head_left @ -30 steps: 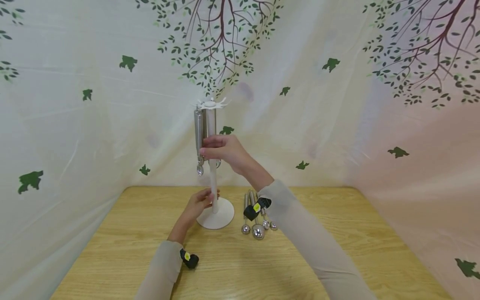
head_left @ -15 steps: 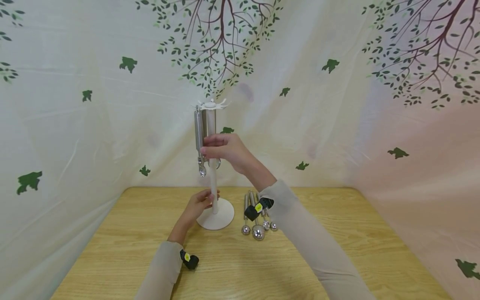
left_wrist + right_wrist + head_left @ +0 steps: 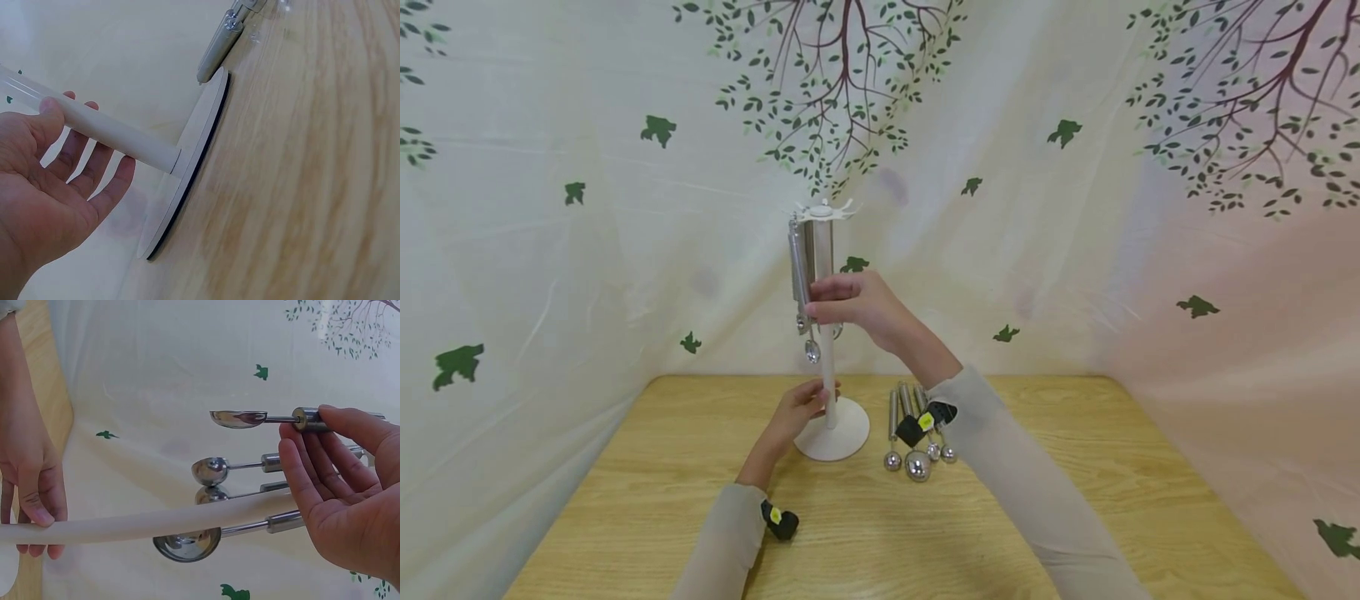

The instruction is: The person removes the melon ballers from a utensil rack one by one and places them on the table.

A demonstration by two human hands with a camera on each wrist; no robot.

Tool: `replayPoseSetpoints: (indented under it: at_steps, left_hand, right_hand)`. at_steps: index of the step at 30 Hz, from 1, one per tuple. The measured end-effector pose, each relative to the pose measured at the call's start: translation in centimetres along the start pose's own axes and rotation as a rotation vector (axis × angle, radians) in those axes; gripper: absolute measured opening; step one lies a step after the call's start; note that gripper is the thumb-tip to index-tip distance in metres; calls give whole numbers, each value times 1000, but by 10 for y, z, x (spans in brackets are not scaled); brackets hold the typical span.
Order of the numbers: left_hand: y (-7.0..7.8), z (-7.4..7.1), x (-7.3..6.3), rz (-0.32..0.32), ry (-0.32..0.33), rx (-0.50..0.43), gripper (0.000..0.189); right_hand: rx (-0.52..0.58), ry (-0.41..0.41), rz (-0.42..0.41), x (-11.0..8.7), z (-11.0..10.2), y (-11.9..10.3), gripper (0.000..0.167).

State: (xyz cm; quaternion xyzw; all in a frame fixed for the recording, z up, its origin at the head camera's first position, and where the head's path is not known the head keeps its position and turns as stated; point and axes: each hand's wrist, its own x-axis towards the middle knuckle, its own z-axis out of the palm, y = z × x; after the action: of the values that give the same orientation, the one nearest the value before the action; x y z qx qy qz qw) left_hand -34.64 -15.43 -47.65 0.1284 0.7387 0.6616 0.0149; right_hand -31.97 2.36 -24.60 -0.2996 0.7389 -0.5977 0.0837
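Observation:
A white stand [image 3: 828,367] with a round base and a crown of hooks stands on the table. My left hand [image 3: 796,414] holds its pole low down, thumb on one side and fingers on the other, also plain in the left wrist view. My right hand [image 3: 868,312] is higher up, pinching the thick handle of a small steel scoop [image 3: 239,419] between thumb and fingers. In the head view this scoop [image 3: 812,351] slants from the hooks at the left. Several more steel scoops [image 3: 186,544] hang around the pole, partly hidden by the pole and my right hand.
Several steel scoops [image 3: 917,466] lie on the wooden table [image 3: 865,542] right of the stand, partly covered by the right wrist camera [image 3: 913,430]. A patterned cloth [image 3: 587,267] hangs behind the table.
The bowl end of the pinched scoop has swung right, nearer the pole, and the scoop slants more. My right hand has shifted slightly right. My left hand stays on the pole.

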Motion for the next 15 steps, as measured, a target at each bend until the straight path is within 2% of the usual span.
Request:
replayPoseSetpoints:
  at_steps: [10,15]
  left_hand:
    - [-1,0,1,19,-16,2,38]
    - [-1,0,1,13,-16,-2,39]
  right_hand:
    - [-15,24,39,-14,-24,31,34]
    - [18,51,64,-23,-40,49,34]
